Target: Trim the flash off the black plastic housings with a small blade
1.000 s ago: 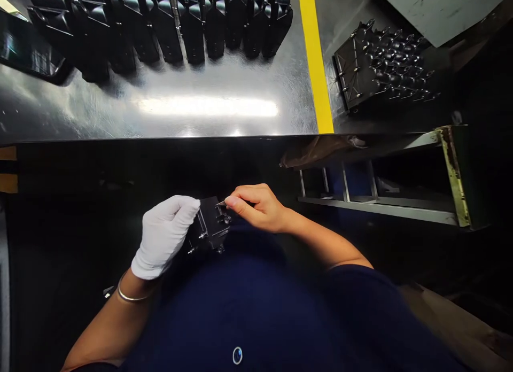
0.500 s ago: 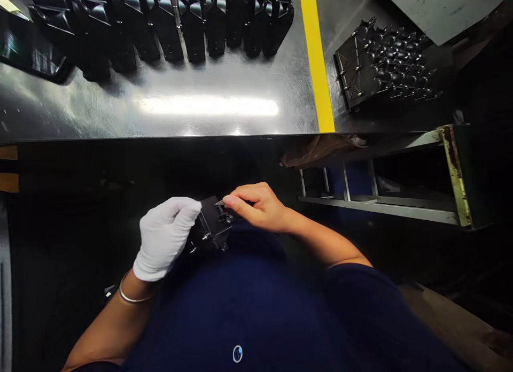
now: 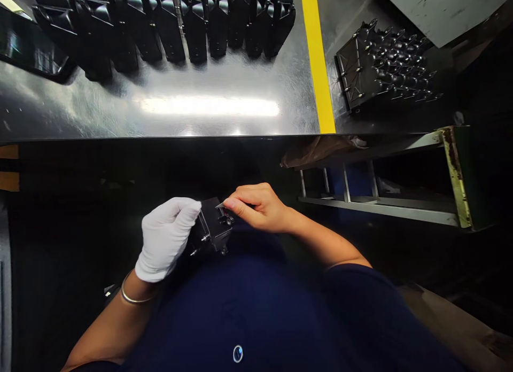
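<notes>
My left hand [image 3: 166, 238], in a white glove, is closed on a black plastic part [image 3: 211, 221] held in front of my body. The part is box-shaped, with ribs and small pegs along its lower and right sides. My bare right hand [image 3: 258, 205] pinches a small thin blade [image 3: 220, 205] between thumb and fingertips. Its pale pointed tip meets the part's upper right edge or lies just over it; I cannot tell which. Most of the blade is hidden by my fingers.
Several black plastic parts [image 3: 196, 32] stand in a row on the metal table [image 3: 208, 123]. Yellow tape [image 3: 317, 62] crosses the table. To its right sits a stack of black parts [image 3: 385, 67] with pegs. Below the table edge at right is a metal frame [image 3: 380, 207].
Almost nothing differs. The black part and the blade tip have shifted very slightly downward, and both hands keep their grips.
</notes>
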`<state>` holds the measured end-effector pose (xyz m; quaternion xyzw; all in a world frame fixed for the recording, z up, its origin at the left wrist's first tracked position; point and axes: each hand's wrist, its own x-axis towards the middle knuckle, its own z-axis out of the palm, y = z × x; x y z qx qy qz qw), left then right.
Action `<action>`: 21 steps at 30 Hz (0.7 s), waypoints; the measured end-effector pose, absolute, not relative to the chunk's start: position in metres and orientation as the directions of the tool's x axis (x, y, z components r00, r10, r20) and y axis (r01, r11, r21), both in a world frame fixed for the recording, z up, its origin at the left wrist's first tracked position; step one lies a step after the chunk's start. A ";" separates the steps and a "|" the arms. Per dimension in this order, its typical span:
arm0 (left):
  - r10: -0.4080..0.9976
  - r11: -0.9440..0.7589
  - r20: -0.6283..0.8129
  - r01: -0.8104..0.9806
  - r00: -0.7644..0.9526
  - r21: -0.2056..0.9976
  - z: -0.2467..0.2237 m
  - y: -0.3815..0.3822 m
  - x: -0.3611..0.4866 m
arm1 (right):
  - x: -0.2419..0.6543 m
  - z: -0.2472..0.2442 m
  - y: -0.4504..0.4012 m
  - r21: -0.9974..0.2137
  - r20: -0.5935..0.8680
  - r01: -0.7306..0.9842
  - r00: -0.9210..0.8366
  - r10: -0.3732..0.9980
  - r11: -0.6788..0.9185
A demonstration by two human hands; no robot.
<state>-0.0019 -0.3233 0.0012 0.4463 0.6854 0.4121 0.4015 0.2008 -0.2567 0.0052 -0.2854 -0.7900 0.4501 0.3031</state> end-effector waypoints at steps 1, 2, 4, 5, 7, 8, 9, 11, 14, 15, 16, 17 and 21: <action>0.935 0.292 -0.217 0.264 -0.282 0.919 0.002 -0.322 -0.001 | 0.202 0.006 -0.255 -0.880 0.229 0.161 -0.682 0.695 0.447; 0.927 0.319 -0.247 0.248 -0.282 0.915 0.003 -0.322 0.000 | 0.204 0.007 -0.254 -0.881 0.231 0.136 -0.712 0.664 0.453; 0.918 0.354 -0.290 0.227 -0.270 0.907 0.005 -0.321 0.001 | 0.207 0.010 -0.251 -0.905 0.211 0.081 -0.769 0.604 0.419; 0.918 0.356 -0.297 0.221 -0.262 0.908 0.006 -0.320 0.001 | 0.209 0.011 -0.250 -0.924 0.188 0.057 -0.793 0.580 0.377; 0.925 0.335 -0.276 0.217 -0.263 0.917 0.008 -0.320 0.002 | 0.211 0.014 -0.249 -0.958 0.148 0.024 -0.811 0.566 0.286; 0.927 0.320 -0.256 0.219 -0.275 0.922 0.008 -0.319 0.002 | 0.211 0.015 -0.249 -0.964 0.145 0.020 -0.799 0.584 0.266; 0.926 0.309 -0.240 0.221 -0.290 0.925 0.008 -0.319 0.001 | 0.210 0.015 -0.250 -0.960 0.157 0.026 -0.773 0.615 0.278; 0.920 0.299 -0.219 0.220 -0.325 0.928 0.006 -0.318 0.000 | 0.208 0.013 -0.252 -0.923 0.225 0.067 -0.705 0.672 0.379; 0.916 0.296 -0.208 0.231 -0.342 0.927 0.004 -0.318 -0.002 | 0.203 0.008 -0.256 -0.839 0.313 0.132 -0.676 0.667 0.527; 0.917 0.297 -0.207 0.237 -0.341 0.925 0.003 -0.317 -0.002 | 0.202 0.007 -0.257 -0.824 0.325 0.140 -0.678 0.660 0.550; 0.916 0.300 -0.209 0.241 -0.341 0.923 0.003 -0.317 -0.002 | 0.201 0.005 -0.258 -0.813 0.332 0.147 -0.677 0.656 0.564; 0.916 0.306 -0.215 0.242 -0.338 0.921 0.002 -0.317 -0.002 | 0.201 0.004 -0.258 -0.804 0.335 0.156 -0.677 0.655 0.573; 0.909 0.334 -0.250 0.224 -0.334 0.916 0.001 -0.318 -0.001 | 0.200 0.003 -0.259 -0.797 0.341 0.165 -0.671 0.658 0.581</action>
